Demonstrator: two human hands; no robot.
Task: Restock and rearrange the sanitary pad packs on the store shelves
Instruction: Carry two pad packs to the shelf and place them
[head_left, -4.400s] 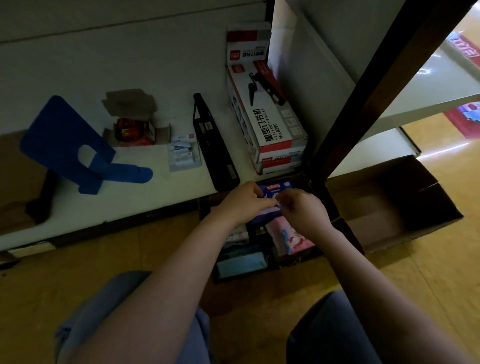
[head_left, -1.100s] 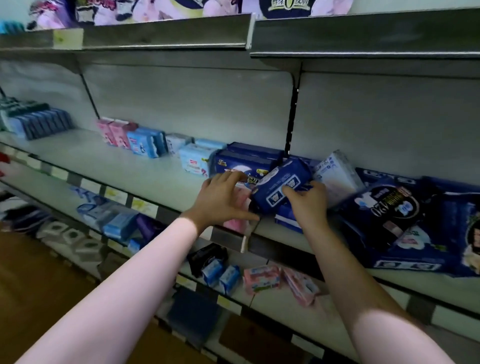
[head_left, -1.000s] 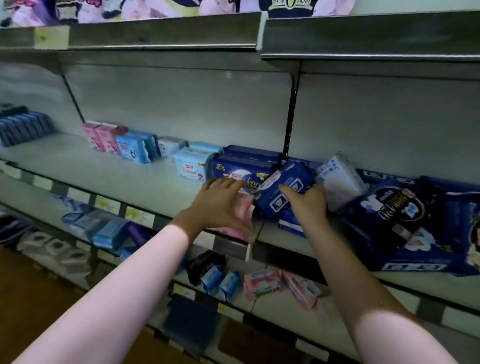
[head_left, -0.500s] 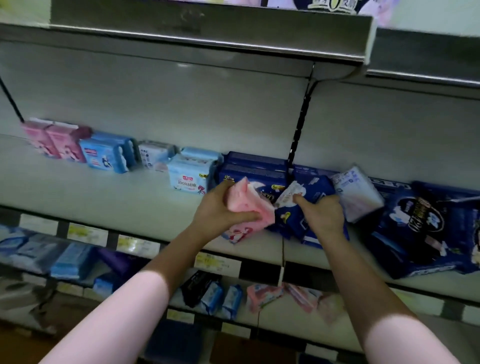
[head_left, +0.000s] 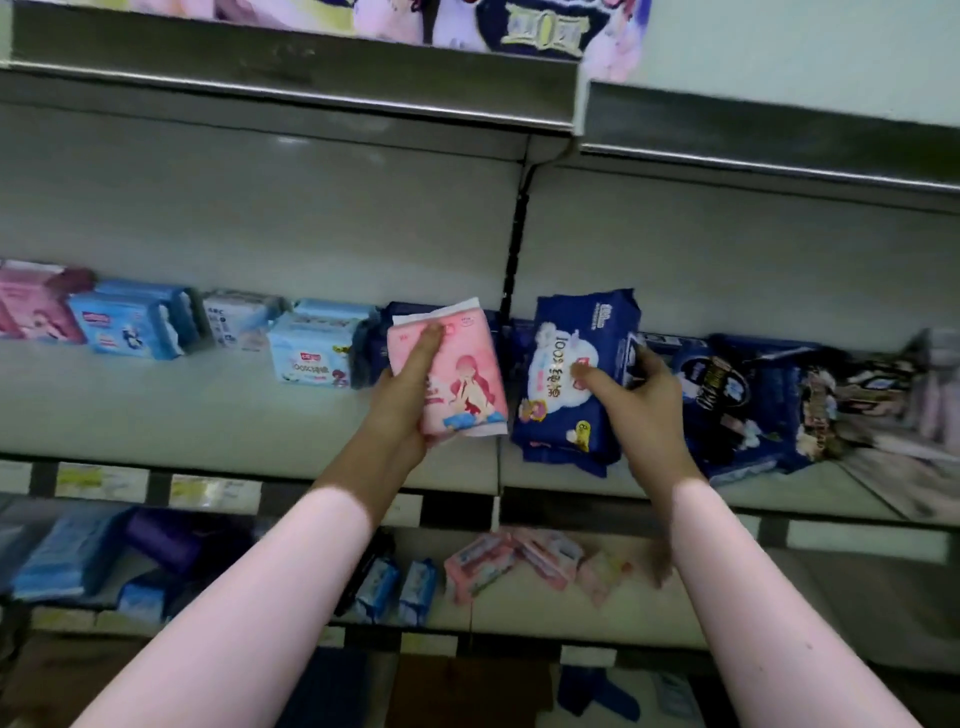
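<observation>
Clearly midway: at frame centre the left hand grips a pink pack and the right hand a blue pack, fingers curled round each, above the shelf. Neither is placed; packs at right lie jumbled, so tidying remains.

- pink pack hides part of the left hand and most of the dark packs behind;
- right hand covers the right side of the blue pack;
- far-right packs blurred, print unreadable;
- top packs cut by the upper edge;
- labels too blurred to read;
- leftmost pack cut off
</observation>
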